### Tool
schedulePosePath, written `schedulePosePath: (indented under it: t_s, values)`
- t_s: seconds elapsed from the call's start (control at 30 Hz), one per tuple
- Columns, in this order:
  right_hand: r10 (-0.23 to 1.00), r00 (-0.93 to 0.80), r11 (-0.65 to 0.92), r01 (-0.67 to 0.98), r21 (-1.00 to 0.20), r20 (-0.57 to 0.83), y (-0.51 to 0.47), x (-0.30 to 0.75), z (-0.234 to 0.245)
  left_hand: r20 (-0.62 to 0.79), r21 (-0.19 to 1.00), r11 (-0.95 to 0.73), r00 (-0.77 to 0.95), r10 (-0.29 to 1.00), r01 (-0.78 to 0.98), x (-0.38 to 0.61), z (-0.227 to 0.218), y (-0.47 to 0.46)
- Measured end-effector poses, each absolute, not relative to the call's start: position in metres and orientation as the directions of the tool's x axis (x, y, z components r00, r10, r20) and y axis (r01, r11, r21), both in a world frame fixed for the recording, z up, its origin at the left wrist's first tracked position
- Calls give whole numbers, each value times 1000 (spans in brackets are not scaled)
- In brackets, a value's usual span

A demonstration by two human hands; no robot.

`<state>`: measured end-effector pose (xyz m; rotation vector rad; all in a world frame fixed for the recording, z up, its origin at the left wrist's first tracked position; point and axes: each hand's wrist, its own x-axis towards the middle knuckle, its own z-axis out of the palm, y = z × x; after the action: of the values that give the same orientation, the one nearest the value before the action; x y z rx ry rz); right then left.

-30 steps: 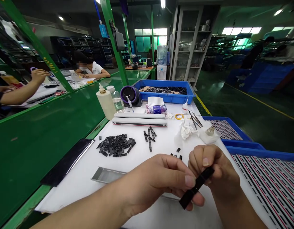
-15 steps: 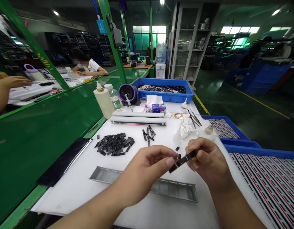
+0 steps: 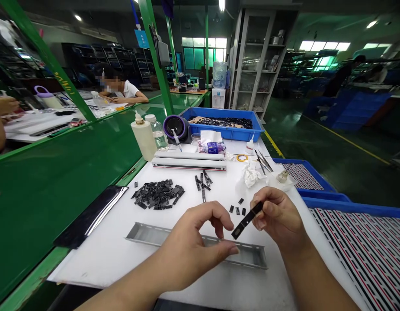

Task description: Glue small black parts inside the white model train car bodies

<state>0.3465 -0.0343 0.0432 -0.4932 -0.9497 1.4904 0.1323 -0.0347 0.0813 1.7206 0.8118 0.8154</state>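
My right hand (image 3: pixel 277 218) pinches one end of a slim black strip (image 3: pixel 246 220), which slants down to the left above the white table (image 3: pixel 105 250). My left hand (image 3: pixel 195 246) hovers just left of the strip's free end with fingers curled apart and nothing in them. Under both hands lies a long grey metal channel (image 3: pixel 148 233). A few small black pieces (image 3: pixel 237 209) lie just beyond the strip. A pile of black parts (image 3: pixel 157 195) sits further left, with several black strips (image 3: pixel 202 183) beside it.
At the back stand a bottle (image 3: pixel 144 137), a white bar (image 3: pixel 188 164), a tissue pack (image 3: pixel 212 143), crumpled tissue (image 3: pixel 251 174), tweezers (image 3: pixel 263 161) and a blue bin (image 3: pixel 224 125). Blue trays of striped parts (image 3: pixel 365 250) line the right. Other people work at the left, beyond a green belt (image 3: pixel 57 181).
My left hand has let go of the strip and dropped lower. My right hand alone keeps the strip, which earlier was held between both hands closer to me.
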Motion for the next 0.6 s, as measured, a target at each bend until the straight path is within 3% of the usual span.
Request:
schedulePosePath:
  t_s: [0.17, 0.37, 0.6]
  values:
    - [957, -190, 66, -593, -803, 219, -33, 347, 42, 176, 973, -229, 542, 822, 32, 130, 80, -35]
    - [959, -185, 67, -591, -804, 216, -32, 347, 41, 165, 970, -233, 529, 832, 64, 133, 80, -34]
    - [953, -232, 22, -586, -810, 194, -33, 347, 45, 304, 899, -430, 586, 751, 86, 133, 83, -32]
